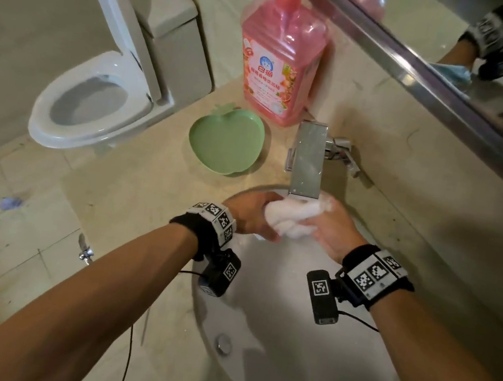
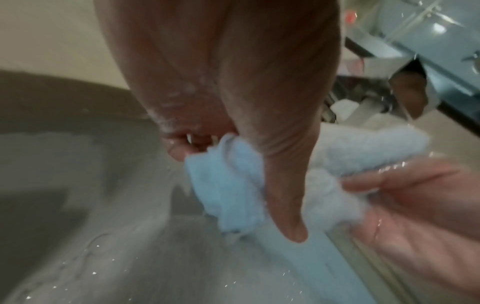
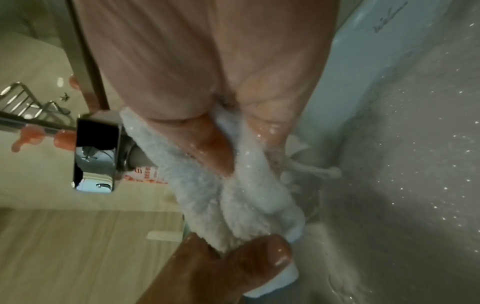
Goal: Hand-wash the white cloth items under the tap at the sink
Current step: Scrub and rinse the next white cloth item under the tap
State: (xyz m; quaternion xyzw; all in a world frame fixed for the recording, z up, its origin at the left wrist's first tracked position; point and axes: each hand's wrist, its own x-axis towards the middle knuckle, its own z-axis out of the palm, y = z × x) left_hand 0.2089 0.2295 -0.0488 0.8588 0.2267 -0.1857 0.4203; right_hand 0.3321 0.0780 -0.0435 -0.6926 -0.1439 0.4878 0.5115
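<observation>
Both hands, left hand [image 1: 252, 213] and right hand [image 1: 333, 231], grip the wet cloth [image 1: 291, 217] under the tap [image 1: 308, 162], fingers curled round it. Risk: soapy grip slips, cloth drops into sink [image 1: 287, 340].

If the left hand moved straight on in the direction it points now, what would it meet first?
Probably the right hand. The left hand points across the basin, gripping the white cloth bunched between both hands under the tap. Depth is unclear, so this is a judgement.

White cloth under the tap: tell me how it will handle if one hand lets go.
The white cloth is bunched and folded between the left hand and right hand, so it is probably floppy and would droop. It looks soaked, so likely heavy for its size, and suds suggest a slippery grip.
</observation>
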